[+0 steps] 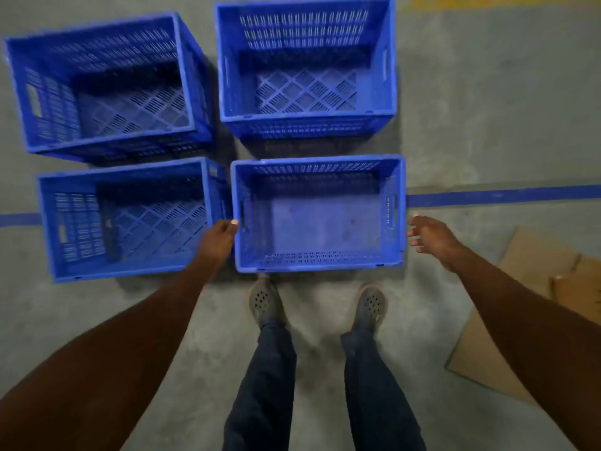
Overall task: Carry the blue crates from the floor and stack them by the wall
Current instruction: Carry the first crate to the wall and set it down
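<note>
- On the grey concrete floor [487,109], four open blue crates are set in a two-by-two block, all upright and with nothing seen inside.
- At the far left, a slotted crate [104,89] is seen turned slightly askew; just near of it, the near-left crate [126,219] is placed over a blue floor line [504,196].
- Between the two near crates, the left hand [218,240] is lowered into the narrow gap, its thumb laid against the top rim of the near-right crate's left wall; whether the fingers are curled round anything cannot be told, since they are hidden in the gap.
- At the far right of the block, a fourth crate [305,66] is set close behind the near-right crate [318,216], which has a solid bottom and is placed directly ahead of the person's two grey perforated shoes [265,301].
- Just right of that crate, the right hand [429,237] is held in the air, fingers spread apart, touching nothing.
- At the near right, flattened cardboard [507,320] is laid on the floor.
</note>
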Action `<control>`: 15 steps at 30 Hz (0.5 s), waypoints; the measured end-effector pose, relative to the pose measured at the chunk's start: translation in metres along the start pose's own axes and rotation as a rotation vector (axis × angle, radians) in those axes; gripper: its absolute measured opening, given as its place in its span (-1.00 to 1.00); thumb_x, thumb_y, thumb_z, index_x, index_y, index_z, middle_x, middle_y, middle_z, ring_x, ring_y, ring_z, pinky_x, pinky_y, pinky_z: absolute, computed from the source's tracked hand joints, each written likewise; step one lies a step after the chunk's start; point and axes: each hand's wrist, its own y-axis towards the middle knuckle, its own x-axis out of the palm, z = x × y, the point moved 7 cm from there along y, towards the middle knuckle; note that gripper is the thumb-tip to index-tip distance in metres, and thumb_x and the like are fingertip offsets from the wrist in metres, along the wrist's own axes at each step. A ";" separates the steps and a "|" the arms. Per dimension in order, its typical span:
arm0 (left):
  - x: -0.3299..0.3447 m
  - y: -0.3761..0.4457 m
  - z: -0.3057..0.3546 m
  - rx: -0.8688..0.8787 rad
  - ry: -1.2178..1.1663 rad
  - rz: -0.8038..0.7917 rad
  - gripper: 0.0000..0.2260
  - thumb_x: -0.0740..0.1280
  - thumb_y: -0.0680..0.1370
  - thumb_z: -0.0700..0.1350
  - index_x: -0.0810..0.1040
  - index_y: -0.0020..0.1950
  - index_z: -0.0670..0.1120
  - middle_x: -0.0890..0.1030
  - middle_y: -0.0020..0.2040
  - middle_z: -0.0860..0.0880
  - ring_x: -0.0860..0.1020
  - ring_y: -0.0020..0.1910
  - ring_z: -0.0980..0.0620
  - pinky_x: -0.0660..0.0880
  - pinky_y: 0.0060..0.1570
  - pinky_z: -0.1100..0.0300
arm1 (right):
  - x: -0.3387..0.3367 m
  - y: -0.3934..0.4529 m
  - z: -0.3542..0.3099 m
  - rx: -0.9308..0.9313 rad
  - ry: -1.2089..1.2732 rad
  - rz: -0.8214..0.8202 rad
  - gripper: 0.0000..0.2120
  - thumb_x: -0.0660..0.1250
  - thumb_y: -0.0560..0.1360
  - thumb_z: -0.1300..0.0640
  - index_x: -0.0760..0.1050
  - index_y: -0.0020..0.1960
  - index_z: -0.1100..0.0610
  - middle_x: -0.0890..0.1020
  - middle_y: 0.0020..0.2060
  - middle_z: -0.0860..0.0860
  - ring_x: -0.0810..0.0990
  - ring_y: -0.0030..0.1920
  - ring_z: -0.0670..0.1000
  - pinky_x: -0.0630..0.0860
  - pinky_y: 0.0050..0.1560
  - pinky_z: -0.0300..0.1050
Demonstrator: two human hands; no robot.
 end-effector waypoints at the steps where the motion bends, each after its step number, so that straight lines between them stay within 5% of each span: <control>1: -0.001 0.010 0.004 0.042 0.075 0.042 -0.68 0.21 0.66 0.06 0.55 0.03 -0.19 0.51 -0.13 -0.22 0.45 -0.12 -0.05 0.43 -0.05 -0.02 | 0.002 0.012 0.001 -0.003 -0.012 0.017 -0.63 0.14 0.62 -0.12 0.51 0.17 0.14 0.58 -0.01 0.15 0.51 -0.23 0.05 0.45 -0.19 -0.09; 4: 0.014 0.060 -0.002 0.036 0.091 0.110 -0.71 0.14 0.70 0.04 0.46 -0.01 -0.15 0.45 -0.23 -0.12 0.44 -0.18 -0.06 0.32 -0.12 0.07 | 0.014 0.082 0.012 -0.024 -0.154 0.115 -0.46 0.06 0.63 -0.17 0.53 0.24 0.26 0.57 0.20 0.28 0.56 0.13 0.23 0.44 0.20 0.12; 6: 0.026 0.086 -0.009 0.022 0.142 0.126 -0.65 0.06 0.71 0.07 0.43 -0.07 -0.14 0.41 -0.24 -0.04 0.40 -0.25 0.00 0.23 -0.11 0.13 | 0.020 0.113 0.018 0.004 -0.182 0.212 -0.40 0.00 0.65 -0.15 0.47 0.30 0.34 0.50 0.29 0.36 0.47 0.28 0.32 0.35 0.29 0.12; 8: 0.039 0.107 -0.021 -0.031 0.129 0.104 -0.55 -0.01 0.70 0.15 0.49 0.06 -0.16 0.51 -0.07 -0.12 0.49 -0.12 -0.09 0.32 -0.05 0.10 | 0.025 0.136 0.020 -0.004 -0.185 0.263 -0.37 -0.04 0.66 -0.14 0.47 0.29 0.37 0.49 0.28 0.39 0.47 0.29 0.34 0.34 0.29 0.11; 11: 0.054 0.129 -0.040 -0.121 -0.194 0.090 -0.46 0.04 0.65 0.29 0.52 0.01 -0.15 0.57 -0.14 -0.17 0.55 -0.22 -0.17 0.49 -0.11 -0.10 | 0.039 0.162 0.029 -0.034 0.054 0.251 -0.43 -0.01 0.63 -0.23 0.57 -0.07 0.18 0.69 -0.11 0.21 0.65 -0.14 0.15 0.53 0.01 0.10; 13: 0.060 0.136 -0.052 -0.174 -0.383 0.074 -0.44 0.08 0.60 0.35 0.52 -0.06 -0.13 0.51 -0.25 -0.12 0.49 -0.33 -0.09 0.49 -0.22 -0.04 | 0.047 0.170 0.036 -0.025 0.220 0.221 -0.48 0.03 0.62 -0.26 0.46 -0.22 0.12 0.58 -0.40 0.08 0.52 -0.42 0.01 0.48 -0.28 -0.05; 15: 0.061 0.140 -0.057 -0.187 -0.451 0.020 -0.41 0.09 0.57 0.40 0.51 -0.08 -0.13 0.48 -0.29 -0.11 0.45 -0.37 -0.07 0.49 -0.29 0.01 | 0.048 0.173 0.039 -0.026 0.306 0.208 -0.46 0.06 0.58 -0.31 0.44 -0.23 0.12 0.49 -0.48 0.03 0.45 -0.51 -0.02 0.43 -0.44 -0.17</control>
